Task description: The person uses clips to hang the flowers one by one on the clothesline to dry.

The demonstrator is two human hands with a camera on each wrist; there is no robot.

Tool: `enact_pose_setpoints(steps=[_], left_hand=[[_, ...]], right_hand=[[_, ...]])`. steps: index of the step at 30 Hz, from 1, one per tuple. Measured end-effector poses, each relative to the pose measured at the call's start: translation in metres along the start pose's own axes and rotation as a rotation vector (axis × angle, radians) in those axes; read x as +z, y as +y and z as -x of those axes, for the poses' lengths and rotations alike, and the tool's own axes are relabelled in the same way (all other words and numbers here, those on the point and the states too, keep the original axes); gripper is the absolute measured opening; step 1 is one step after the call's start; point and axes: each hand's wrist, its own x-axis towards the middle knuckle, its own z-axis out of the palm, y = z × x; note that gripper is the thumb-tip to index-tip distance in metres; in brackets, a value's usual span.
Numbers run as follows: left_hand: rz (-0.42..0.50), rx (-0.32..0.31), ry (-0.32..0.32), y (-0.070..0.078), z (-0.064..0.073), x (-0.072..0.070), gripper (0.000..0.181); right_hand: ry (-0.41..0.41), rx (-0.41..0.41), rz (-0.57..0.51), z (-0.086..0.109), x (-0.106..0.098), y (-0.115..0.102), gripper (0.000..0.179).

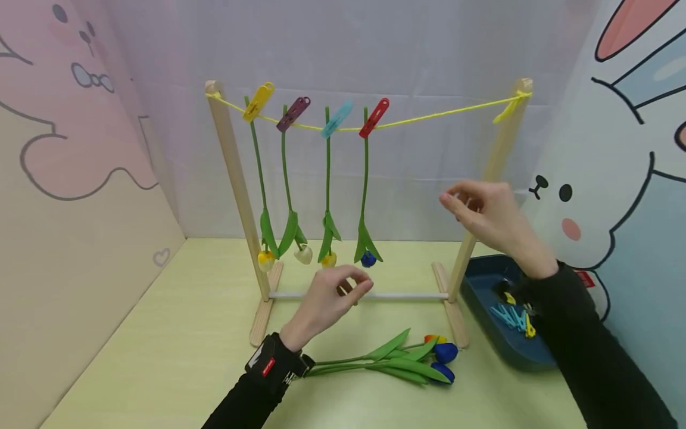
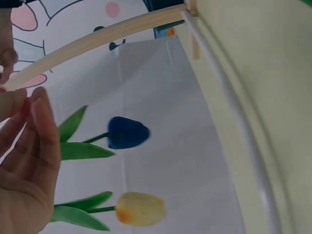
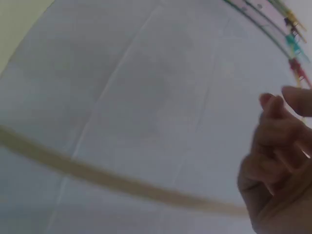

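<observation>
My left hand (image 1: 329,298) is in the air just below a hanging blue tulip (image 1: 368,258), its fingers loosely bent and nothing between them. In the left wrist view that blue tulip (image 2: 127,132) and a yellow one (image 2: 140,208) hang beyond the fingers. My right hand (image 1: 485,214), also holding nothing, hovers by the right post with loosely curled fingers. Several tulips hang head down from a yellow string (image 1: 445,113), clipped by a yellow clothespin (image 1: 259,102), a purple one (image 1: 293,114), a light blue one (image 1: 337,119) and a red one (image 1: 374,118).
Tulips with green leaves (image 1: 396,362) lie on the table in front of the wooden frame (image 1: 233,167). A dark blue tray (image 1: 482,316) at the right contains light blue clothespins (image 1: 509,317) and a yellow one (image 1: 530,327), partly hidden behind my right sleeve. A white bar (image 1: 407,296) joins the posts.
</observation>
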Motion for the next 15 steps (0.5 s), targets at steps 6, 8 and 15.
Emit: enact_pose_setpoints(steps=[6, 8, 15], left_hand=[[-0.075, -0.24, -0.387, -0.027, 0.033, 0.002, 0.018], [-0.067, -0.275, -0.478, -0.033, 0.039, 0.003, 0.022], [0.006, -0.393, -0.615, -0.044, 0.052, 0.007, 0.026]], right_hand=[[-0.504, 0.331, 0.141, 0.055, -0.012, 0.078, 0.025], [-0.634, 0.427, 0.129, 0.07, -0.014, 0.101, 0.025], [-0.801, 0.62, 0.107, 0.108, -0.01, 0.152, 0.024]])
